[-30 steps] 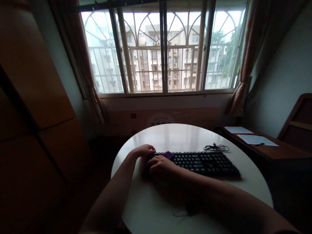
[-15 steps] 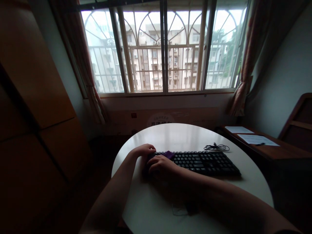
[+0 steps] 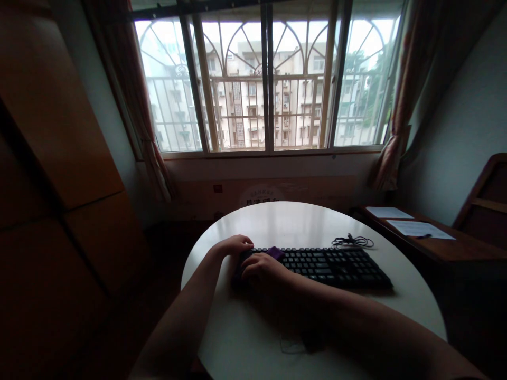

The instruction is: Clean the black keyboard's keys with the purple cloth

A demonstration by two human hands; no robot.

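A black keyboard [image 3: 336, 265] lies across the white round table [image 3: 233, 327]. At its back left corner, my left hand [image 3: 235, 244] has its fingers bent over the edge and holds it. My right hand [image 3: 263, 266] is closed over the left end of the keys, with a purple cloth [image 3: 276, 252] sticking out from beneath it. The fingertips press down near the left edge, and the rest of the cloth is hidden under the hand. Behind the keyboard its black cable [image 3: 352, 240] lies coiled.
A dark flat item with a clear edge [image 3: 312, 340] lies in shadow near the table's front. To the right, a brown wooden table [image 3: 471, 248] carries paper sheets [image 3: 420, 229] and a pen [image 3: 424, 236]. A wooden cabinet [image 3: 51, 132] stands left; a barred window [image 3: 269, 84] is ahead.
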